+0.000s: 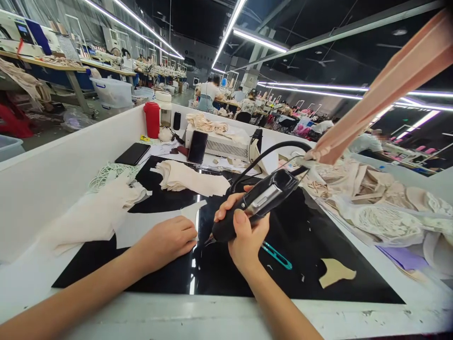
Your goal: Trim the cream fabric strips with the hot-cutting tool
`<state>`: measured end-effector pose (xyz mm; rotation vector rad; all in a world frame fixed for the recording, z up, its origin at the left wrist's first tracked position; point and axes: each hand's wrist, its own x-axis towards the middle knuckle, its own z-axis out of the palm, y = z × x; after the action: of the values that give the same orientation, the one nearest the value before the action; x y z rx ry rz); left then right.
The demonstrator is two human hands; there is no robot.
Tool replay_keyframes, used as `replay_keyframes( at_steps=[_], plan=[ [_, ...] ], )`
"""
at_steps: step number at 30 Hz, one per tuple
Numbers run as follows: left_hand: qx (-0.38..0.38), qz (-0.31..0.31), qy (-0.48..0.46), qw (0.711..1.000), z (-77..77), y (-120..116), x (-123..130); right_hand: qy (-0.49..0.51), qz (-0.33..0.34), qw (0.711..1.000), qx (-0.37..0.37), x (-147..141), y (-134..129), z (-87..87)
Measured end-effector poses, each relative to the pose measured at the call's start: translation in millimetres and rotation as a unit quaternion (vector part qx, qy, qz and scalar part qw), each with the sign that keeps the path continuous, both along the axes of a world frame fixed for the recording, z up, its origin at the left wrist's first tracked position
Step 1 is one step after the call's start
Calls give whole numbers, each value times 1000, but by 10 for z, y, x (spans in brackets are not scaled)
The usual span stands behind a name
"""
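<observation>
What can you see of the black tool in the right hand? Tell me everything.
The black tool has a long, rounded body, glossy toward its upper end, with a silver, metal-looking plate along its side. A thin tip shows below; whether it touches the black mat is unclear. The right hand grips it at a slant, upper end to the right. A black cable arches behind it, and a peach fabric strip rises from near its upper end.

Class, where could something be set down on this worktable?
On the black mat, between the forearms and, scraps aside, between the teal-handled tool and tan cut piece. Crowded: right, under piled bras, and the far side, around the red tumbler.
</observation>
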<state>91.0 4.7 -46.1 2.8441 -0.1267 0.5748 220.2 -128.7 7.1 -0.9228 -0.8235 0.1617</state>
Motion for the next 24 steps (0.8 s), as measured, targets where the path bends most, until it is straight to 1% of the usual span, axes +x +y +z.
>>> replay_keyframes(
  at_steps=[10, 16, 24],
  plan=[
    [-108, -9, 0, 994, 29, 34, -15, 10, 5, 1000, 9, -40, 142, 10],
    [-133, -8, -5, 991, -14, 32, -13, 7, 6, 1000, 3, -48, 168, -37],
    [-147, -13, -4, 989, -55, 49, -5, 0, 19, 1000, 23, -55, 178, -47]
  ],
)
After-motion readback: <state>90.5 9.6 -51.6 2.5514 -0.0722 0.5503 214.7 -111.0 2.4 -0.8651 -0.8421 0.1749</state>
